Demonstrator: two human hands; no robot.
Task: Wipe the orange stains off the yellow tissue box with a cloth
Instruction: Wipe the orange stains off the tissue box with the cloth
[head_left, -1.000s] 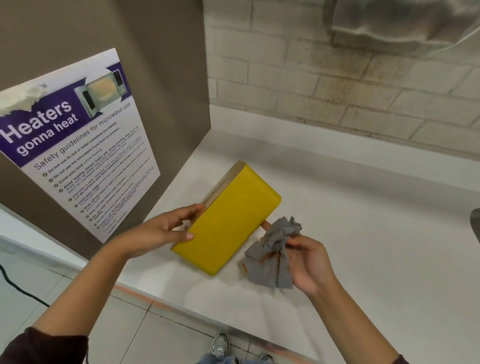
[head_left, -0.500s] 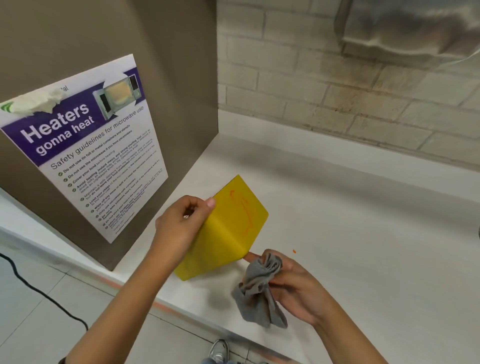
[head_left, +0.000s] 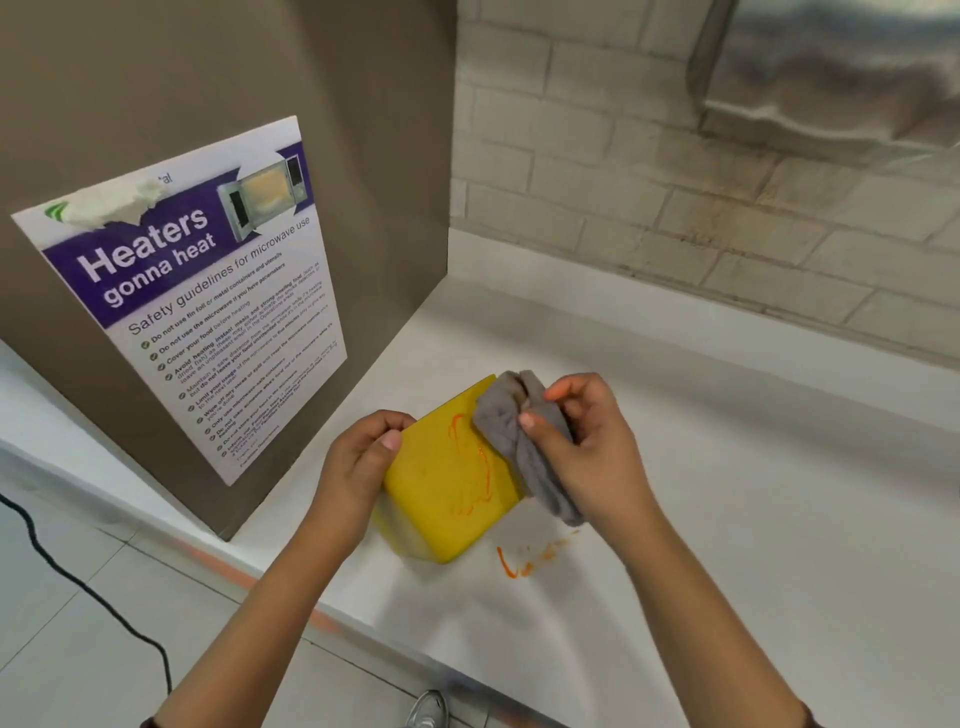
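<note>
The yellow tissue box (head_left: 441, 499) is tilted over the white counter, its stained face turned up toward me. Orange stains (head_left: 480, 470) curl across that face. My left hand (head_left: 358, 462) grips the box by its left edge. My right hand (head_left: 587, 447) holds a bunched grey cloth (head_left: 511, 423) pressed against the box's upper right corner, next to the stains. Part of the cloth hangs down past the box's right edge.
Orange smears (head_left: 524, 561) mark the white counter (head_left: 727, 519) just below and right of the box. A brown panel with a microwave safety poster (head_left: 192, 296) stands at the left. A brick wall rises behind, with a steel fixture (head_left: 831, 67) at top right. A black cable (head_left: 62, 577) runs on the floor.
My right hand lifted the cloth from below the box up onto its upper right corner. The left hand turned the box so the stained face shows fully. Orange smears on the counter came into view.
</note>
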